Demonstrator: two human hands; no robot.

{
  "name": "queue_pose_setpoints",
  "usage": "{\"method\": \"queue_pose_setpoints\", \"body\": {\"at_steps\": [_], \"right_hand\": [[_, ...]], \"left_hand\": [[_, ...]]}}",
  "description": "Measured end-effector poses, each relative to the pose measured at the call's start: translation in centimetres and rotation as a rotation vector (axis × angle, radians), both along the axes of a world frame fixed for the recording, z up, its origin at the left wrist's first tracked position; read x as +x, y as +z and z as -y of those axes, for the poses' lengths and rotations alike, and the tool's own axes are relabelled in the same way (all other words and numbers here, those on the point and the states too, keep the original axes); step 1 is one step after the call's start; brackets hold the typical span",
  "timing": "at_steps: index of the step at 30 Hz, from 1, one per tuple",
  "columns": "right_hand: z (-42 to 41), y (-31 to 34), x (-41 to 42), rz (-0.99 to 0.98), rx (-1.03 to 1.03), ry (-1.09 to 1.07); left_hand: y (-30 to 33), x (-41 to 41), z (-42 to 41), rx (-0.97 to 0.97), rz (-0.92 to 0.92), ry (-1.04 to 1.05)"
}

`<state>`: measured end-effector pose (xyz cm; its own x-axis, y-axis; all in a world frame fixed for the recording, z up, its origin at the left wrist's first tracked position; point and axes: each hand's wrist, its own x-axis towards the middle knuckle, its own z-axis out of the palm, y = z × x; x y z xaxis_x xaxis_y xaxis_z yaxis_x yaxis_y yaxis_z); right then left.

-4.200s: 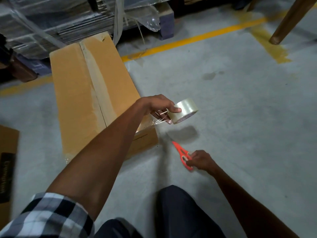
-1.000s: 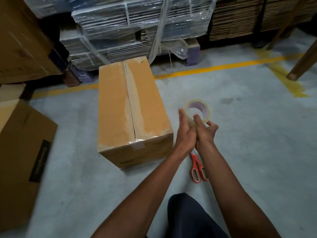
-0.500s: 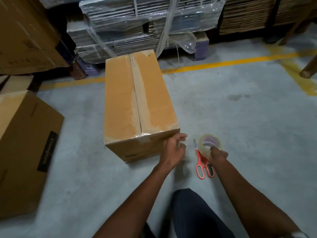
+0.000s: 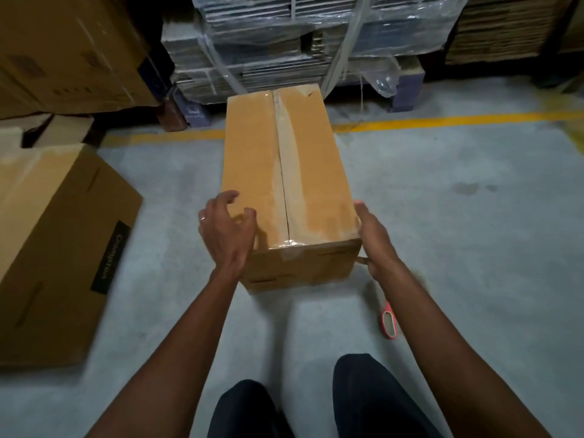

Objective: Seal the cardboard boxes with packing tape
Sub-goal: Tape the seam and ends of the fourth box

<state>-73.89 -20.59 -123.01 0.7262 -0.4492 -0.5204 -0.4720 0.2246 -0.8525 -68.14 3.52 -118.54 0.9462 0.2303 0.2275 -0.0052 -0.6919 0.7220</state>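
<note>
both open hands, left hand [image 4: 226, 230] and right hand [image 4: 374, 238], flank the taped brown cardboard box [image 4: 286, 184]; unevenly pushed, it could skew.

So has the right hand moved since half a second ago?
Yes. The right hand left the scissors and now presses the taped box's right side.

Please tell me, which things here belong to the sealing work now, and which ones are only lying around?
Belong to the job:
- box, its seam already taped
- left hand on its near left corner
- right hand against its right side
- scissors on the floor

Just lying about:
- printed box at left
- wrapped pallet behind
- yellow line
</note>
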Motion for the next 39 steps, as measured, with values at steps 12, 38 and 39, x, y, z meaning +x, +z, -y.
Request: {"method": "queue_pose_setpoints", "body": {"at_steps": [12,38,39], "right_hand": [[-2.7,0.5,0.1,-0.166,0.285,-0.139],[-2.8,0.8,-0.6,-0.024,0.364,-0.116],[-2.9,1.4,-1.2,-0.027,0.376,-0.108]], "left_hand": [[-4.9,-1.0,-2.7,-0.481,-0.277,0.035],[-4.7,-0.8,-2.9,-0.372,-0.378,0.065],[-3.8,-1.0,-3.6,-0.467,-0.48,0.053]]}}
